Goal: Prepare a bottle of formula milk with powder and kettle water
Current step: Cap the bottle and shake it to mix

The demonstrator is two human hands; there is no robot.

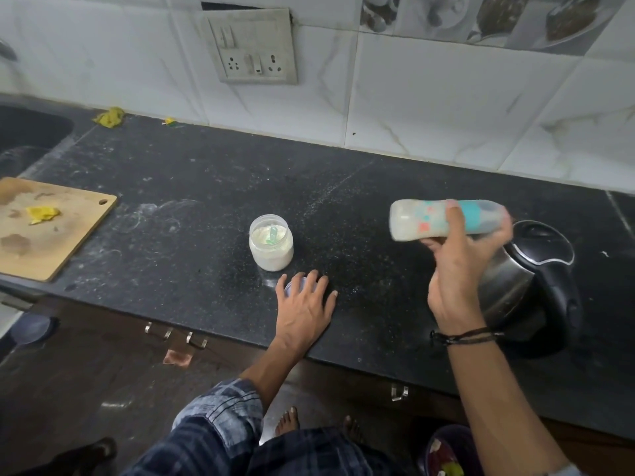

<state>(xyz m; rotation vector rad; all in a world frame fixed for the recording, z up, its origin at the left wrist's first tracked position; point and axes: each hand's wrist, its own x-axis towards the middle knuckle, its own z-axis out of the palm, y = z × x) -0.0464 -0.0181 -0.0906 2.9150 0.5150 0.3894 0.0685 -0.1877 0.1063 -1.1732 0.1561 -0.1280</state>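
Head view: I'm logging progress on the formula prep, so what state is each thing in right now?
feeding bottle: top on, held sideways in the air, milky liquid inside, motion-blurred
powder jar: upright, lid off, scoop lying in the powder
jar lid: on the counter, under the left hand
kettle: upright on the counter, lid shut
left hand: fingers straight, resting on the jar lid
right hand: grips the feeding bottle

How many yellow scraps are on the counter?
3. One scrap lies on the cutting board, left. A bigger scrap sits by the wall near the sink. A small scrap sits right of it. More may hide behind the kettle.
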